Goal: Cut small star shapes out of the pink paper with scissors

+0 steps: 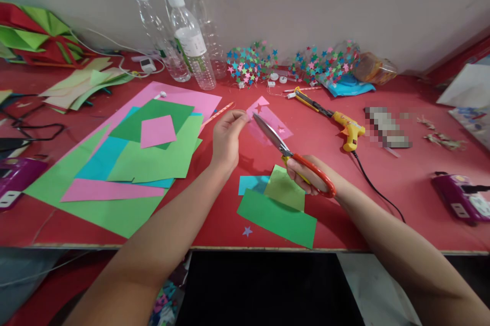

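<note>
My left hand [226, 138] is closed in a pinch above the table. What its fingertips hold is too small to make out. Red-handled scissors [281, 145] are in my right hand [306, 175], their blades together and the tips close to my left fingertips. Just behind the blades is a pink piece of paper [270, 114] with star-shaped cutouts. Below my hands lie a dark green paper piece [277, 219], a light green piece [285, 191] and a blue piece [250, 184]. A small purple star [247, 231] rests near the table's front edge.
Stacked coloured paper [126, 214] covers the table's left side. Plastic bottles [193, 45] stand by the wall, beside clusters of colourful stars [248, 63]. To the right are a yellow glue gun [350, 129] with its cord, a box cutter [312, 101] and a purple power strip [461, 198].
</note>
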`<state>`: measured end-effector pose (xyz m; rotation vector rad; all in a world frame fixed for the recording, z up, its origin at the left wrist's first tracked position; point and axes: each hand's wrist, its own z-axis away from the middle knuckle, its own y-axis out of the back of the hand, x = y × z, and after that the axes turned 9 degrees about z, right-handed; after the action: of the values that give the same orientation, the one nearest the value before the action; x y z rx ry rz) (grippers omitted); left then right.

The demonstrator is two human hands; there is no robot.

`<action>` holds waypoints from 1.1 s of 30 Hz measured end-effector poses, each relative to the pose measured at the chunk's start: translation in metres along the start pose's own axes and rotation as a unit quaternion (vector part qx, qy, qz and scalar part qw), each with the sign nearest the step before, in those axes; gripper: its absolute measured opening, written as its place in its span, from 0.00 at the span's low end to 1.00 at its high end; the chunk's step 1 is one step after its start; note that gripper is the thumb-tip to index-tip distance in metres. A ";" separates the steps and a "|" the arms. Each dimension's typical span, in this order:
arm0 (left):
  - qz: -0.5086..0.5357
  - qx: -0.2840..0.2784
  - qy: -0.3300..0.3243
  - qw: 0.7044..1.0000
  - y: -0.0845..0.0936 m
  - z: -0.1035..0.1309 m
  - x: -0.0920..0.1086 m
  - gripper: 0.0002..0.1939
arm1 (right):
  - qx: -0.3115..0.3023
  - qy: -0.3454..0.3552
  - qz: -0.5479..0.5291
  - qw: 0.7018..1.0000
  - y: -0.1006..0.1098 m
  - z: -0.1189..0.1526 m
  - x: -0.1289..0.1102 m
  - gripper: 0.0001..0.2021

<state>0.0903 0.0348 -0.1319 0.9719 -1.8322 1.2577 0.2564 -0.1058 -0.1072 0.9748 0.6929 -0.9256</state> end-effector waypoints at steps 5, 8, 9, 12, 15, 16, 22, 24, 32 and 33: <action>-0.016 0.005 -0.007 1.000 0.001 0.000 0.000 0.05 | -0.004 -0.005 0.001 1.000 -0.004 -0.002 0.000 0.26; -0.017 -0.005 -0.001 1.000 0.002 0.000 -0.001 0.05 | 0.000 -0.002 -0.006 1.000 -0.007 -0.003 0.001 0.26; -0.016 -0.005 0.000 1.000 0.002 0.000 -0.001 0.05 | 0.001 -0.001 -0.007 1.000 -0.007 -0.003 0.001 0.26; -0.021 0.002 -0.001 1.000 0.004 -0.001 -0.003 0.06 | 0.006 -0.003 -0.004 1.000 -0.009 -0.002 0.000 0.26; -0.027 0.004 -0.007 1.000 0.004 -0.001 -0.003 0.06 | 0.008 -0.007 0.001 1.000 -0.010 -0.002 -0.001 0.26; -0.034 0.004 -0.014 0.999 0.005 0.000 -0.003 0.06 | 0.006 -0.005 0.003 1.000 -0.010 -0.001 -0.001 0.26; -0.123 -0.017 -0.095 0.988 0.007 0.000 0.004 0.07 | 0.015 0.012 0.037 0.999 -0.006 0.000 0.000 0.26; -0.129 -0.027 -0.100 0.986 0.007 -0.001 0.006 0.07 | 0.017 0.015 0.052 0.998 -0.005 0.001 -0.001 0.25; -0.146 -0.044 -0.112 0.982 0.010 -0.003 0.009 0.06 | 0.028 0.003 0.074 0.997 -0.002 0.004 -0.008 0.26; -0.150 -0.046 -0.117 0.981 0.010 -0.003 0.009 0.06 | 0.034 0.003 0.075 0.997 -0.002 0.004 -0.009 0.26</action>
<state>0.0780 0.0383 -0.1271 1.3326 -1.8138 0.9005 0.2513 -0.1069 -0.0992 1.0746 0.5875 -0.8184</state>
